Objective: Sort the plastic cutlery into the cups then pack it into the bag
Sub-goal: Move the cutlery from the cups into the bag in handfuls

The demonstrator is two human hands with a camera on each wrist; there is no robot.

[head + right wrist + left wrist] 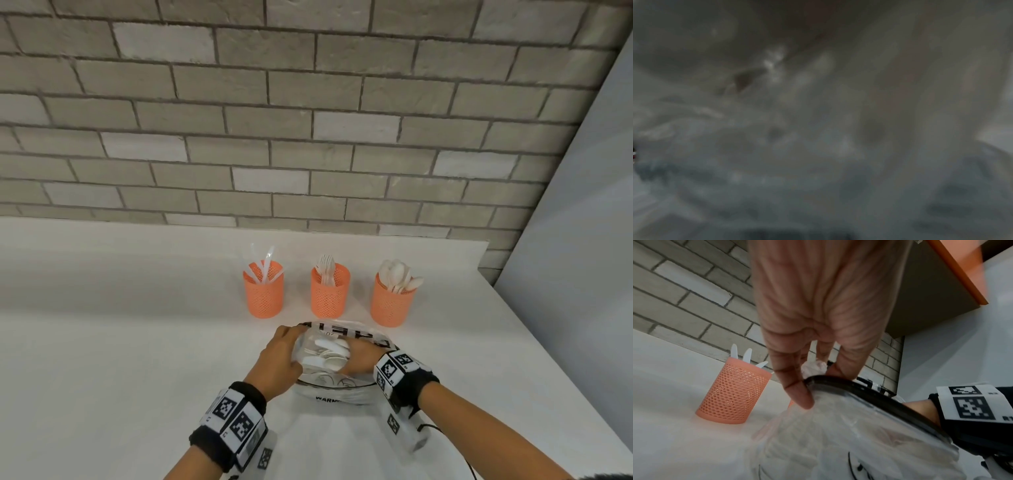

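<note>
Left hand [278,359] pinches bag [337,389] rim; mouth faces cups; right hand [359,358] inside, grip unclear

Bare forearms. Each wrist wears a black band [407,380] carrying white blocks with black square-patterned markers [236,419]; thin black cable [442,428] by right wrist.

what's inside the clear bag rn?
White plastic cutlery lies piled inside the bag; the right hand reaches in. Piece types and count are unclear; both hands cover part.
</note>
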